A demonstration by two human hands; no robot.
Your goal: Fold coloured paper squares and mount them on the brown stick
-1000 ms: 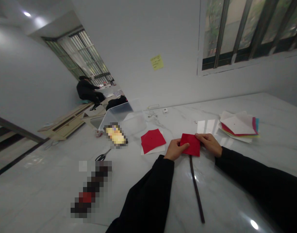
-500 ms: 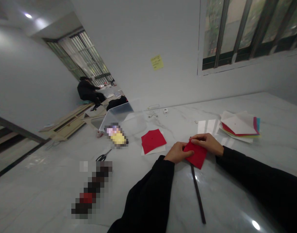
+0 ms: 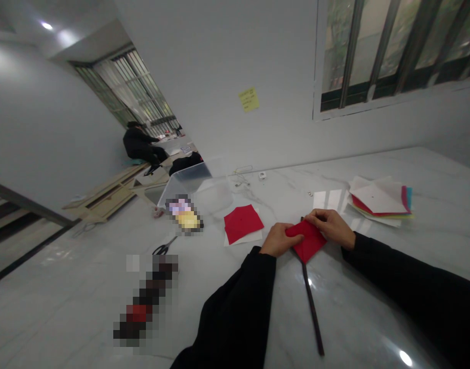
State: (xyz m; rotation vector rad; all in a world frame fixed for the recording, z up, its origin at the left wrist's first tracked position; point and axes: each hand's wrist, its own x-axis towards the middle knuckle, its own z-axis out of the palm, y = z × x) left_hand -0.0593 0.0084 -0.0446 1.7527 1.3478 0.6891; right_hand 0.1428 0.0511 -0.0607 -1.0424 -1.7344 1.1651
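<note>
Both hands hold a small red paper square (image 3: 310, 243), turned so that one corner points toward me. My left hand (image 3: 278, 240) pinches its left corner, thumb on top. The fingers of my right hand (image 3: 330, 228) are closed on its upper right edge. A thin dark brown stick (image 3: 313, 310) runs under the paper; its short tip shows above the upper edge and its long part lies on the table toward me. Left of my hands, a cut red sheet (image 3: 242, 223) with a dark dot lies on a white sheet (image 3: 254, 237).
On the marble table (image 3: 227, 312), scissors (image 3: 162, 248) lie at the left, beside blurred-out items. Behind them stands a clear plastic bin (image 3: 214, 192). A stack of coloured paper (image 3: 381, 202) sits at the right. A person in black (image 3: 141, 142) sits far off at the left.
The red square has turned and shifted slightly up and left, so its lower corner now lines up over the stick. The stick's tip now shows above the paper.
</note>
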